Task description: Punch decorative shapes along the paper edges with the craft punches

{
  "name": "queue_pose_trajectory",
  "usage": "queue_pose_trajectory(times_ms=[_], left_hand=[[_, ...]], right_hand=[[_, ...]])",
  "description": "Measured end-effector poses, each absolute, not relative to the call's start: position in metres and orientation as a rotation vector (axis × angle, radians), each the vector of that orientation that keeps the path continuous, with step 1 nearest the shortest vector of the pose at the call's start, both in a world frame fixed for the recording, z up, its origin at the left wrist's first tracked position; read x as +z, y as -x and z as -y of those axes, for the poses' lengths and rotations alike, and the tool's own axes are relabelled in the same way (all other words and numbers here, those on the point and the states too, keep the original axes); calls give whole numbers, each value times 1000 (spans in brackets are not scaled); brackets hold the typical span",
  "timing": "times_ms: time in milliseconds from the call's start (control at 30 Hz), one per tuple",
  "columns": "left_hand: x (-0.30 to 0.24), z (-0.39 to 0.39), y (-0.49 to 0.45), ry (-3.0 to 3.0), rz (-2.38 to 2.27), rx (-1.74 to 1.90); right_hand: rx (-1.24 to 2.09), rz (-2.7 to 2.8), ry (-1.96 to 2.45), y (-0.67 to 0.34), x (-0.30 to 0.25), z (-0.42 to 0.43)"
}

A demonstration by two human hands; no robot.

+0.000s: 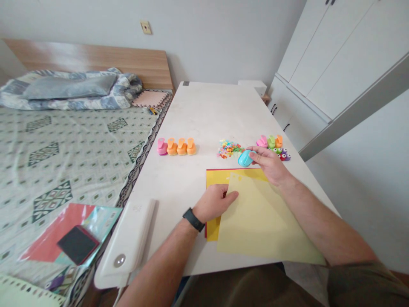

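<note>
My right hand (267, 162) is closed around a light-blue craft paper punch (245, 158), raised a little over the far edge of the papers. My left hand (217, 200), with a black band at the wrist, pinches the left edge of a pale yellow paper sheet (265, 226), thumb on top and fingers hidden behind. A few small cut-outs show along that sheet's top edge. Under it lies a brighter yellow sheet (212, 230) with a red sheet's edge showing. Just beyond the punch is a pile of small colourful paper cut-outs (228, 148).
Several pink and orange punches (181, 147) stand in a row at left on the white table (217, 111). More punches (271, 141) and eyed figures (283, 155) sit at right. A white device (131, 234) lies front left. Beside the table, a bed holds a phone (78, 244).
</note>
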State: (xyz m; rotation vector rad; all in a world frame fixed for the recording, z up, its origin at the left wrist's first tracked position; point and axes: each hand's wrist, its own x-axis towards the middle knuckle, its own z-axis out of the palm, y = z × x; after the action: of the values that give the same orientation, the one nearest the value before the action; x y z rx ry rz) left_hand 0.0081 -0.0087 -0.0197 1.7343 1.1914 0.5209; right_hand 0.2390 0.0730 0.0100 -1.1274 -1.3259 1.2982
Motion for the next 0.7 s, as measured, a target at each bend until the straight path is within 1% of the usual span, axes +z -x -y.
queue_pose_trajectory(times_ms=[233, 333, 400, 533, 633, 700], left_hand=[[-17, 10, -8, -1807, -1219, 547], [-16, 11, -8, -1817, -1234, 556], [-18, 11, -7, -1826, -1216, 569], [-23, 11, -5, -1841, -1176, 576], [-25, 11, -5, -1851, -1228, 568], [-24, 12, -6, -1818, -1262, 592]], right_hand=[[1303, 1534, 1104, -195, 51, -86], [1334, 1581, 1093, -164, 58, -94], [1330, 1674, 1102, -138, 57, -101], [1222, 1916, 1143, -75, 45, -114], [1107, 2098, 1132, -27, 34, -120], [1105, 2130, 1182, 0, 28, -122]])
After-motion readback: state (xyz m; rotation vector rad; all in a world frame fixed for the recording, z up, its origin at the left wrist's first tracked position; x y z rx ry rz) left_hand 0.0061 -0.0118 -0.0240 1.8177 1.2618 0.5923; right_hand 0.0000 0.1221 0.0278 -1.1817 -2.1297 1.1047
